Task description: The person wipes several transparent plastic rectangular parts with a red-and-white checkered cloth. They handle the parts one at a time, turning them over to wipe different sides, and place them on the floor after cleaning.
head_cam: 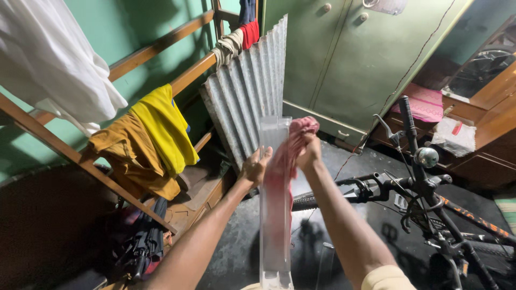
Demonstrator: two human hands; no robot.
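Note:
A long clear plastic tray or shelf piece stands upright in front of me, its top near the middle of the view. My left hand grips its left edge near the top. My right hand presses a reddish-pink cloth against its upper right part; the cloth hangs down along the plastic. Both forearms reach up from the bottom of the view.
A corrugated metal sheet leans against a green cupboard. Yellow and orange clothes and a white cloth hang on a wooden rack at left. A bicycle's handlebar stands at right over the dark floor.

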